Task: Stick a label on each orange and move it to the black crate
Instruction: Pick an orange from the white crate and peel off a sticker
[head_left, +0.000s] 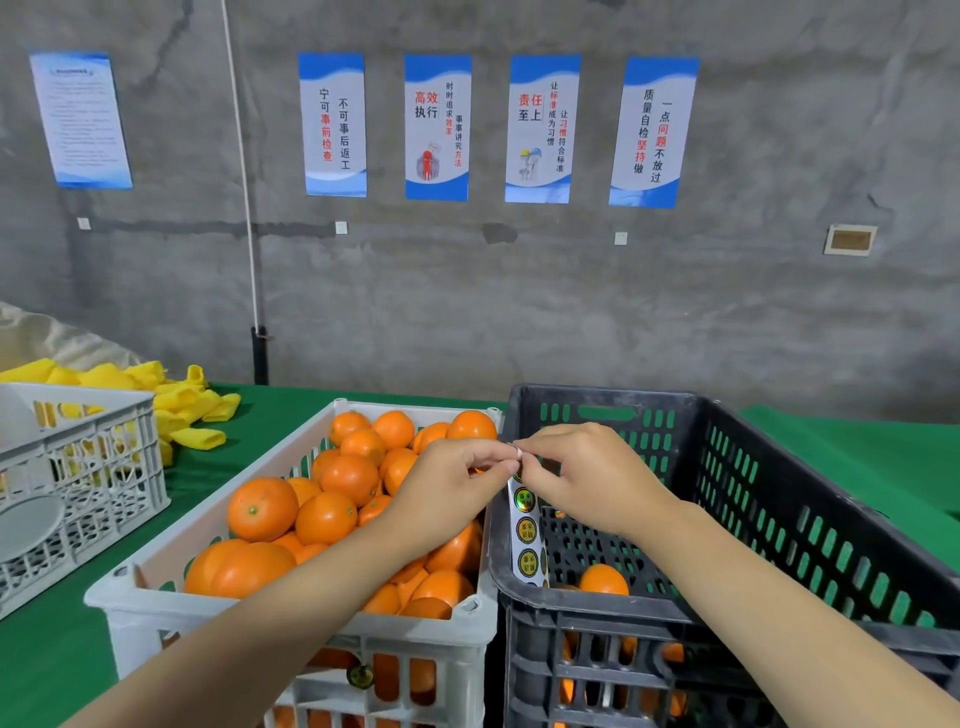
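Note:
A white crate (156, 577) in front of me is heaped with oranges (262, 509). To its right stands the black crate (831, 499), with an orange (602, 579) low inside it. A strip of round labels (525, 535) hangs down over the seam between the two crates. My left hand (452, 478) and my right hand (582, 478) meet above that seam, and both pinch the top end of the label strip. Neither hand holds an orange.
A grey empty crate (78, 483) sits at the left on the green table (47, 654). Yellow foam fruit nets (176, 405) lie in a pile behind it. A concrete wall with posters (436, 127) rises behind the table.

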